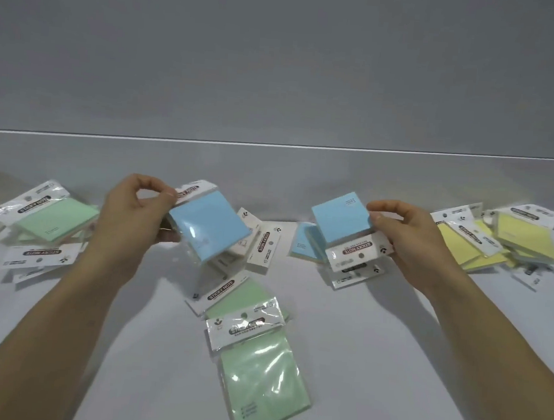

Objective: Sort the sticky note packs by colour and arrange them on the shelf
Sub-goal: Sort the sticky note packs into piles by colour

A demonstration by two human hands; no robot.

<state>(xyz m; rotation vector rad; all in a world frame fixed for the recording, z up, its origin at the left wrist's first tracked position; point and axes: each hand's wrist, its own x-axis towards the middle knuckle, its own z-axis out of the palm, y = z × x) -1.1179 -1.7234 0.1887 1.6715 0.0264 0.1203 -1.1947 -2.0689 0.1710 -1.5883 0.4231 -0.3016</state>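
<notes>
The left hand [133, 211] pinches a blue sticky note pack [209, 227] by its white header card, thumb and fingers pressed on the card; the pack is tilted and raised above the white shelf surface [390, 351]. The right hand [403, 236] grips a second blue pack [341, 215] at its right edge — thumb on top, fingers beneath — with that pack's header card pointing toward the camera.

Positions taken from the left-hand blue pack:
- Just behind and below it, touching or nearly so, lie white packs [259, 245]; the exact contact cannot be told.
- To its left, past the left hand, a green pack [53, 215] rests on a small heap of further packs.
- To its right, under the right-hand pack, more blue packs [306, 245] lie overlapped on the surface.
- Far to its right, a spread of yellow packs [498, 240] — several, overlapping.
- Nearer the camera, two green packs [257, 357] lie loose, one partly over the other, apart from the green heap.

A grey back wall [279, 77] rises behind all the groups.
</notes>
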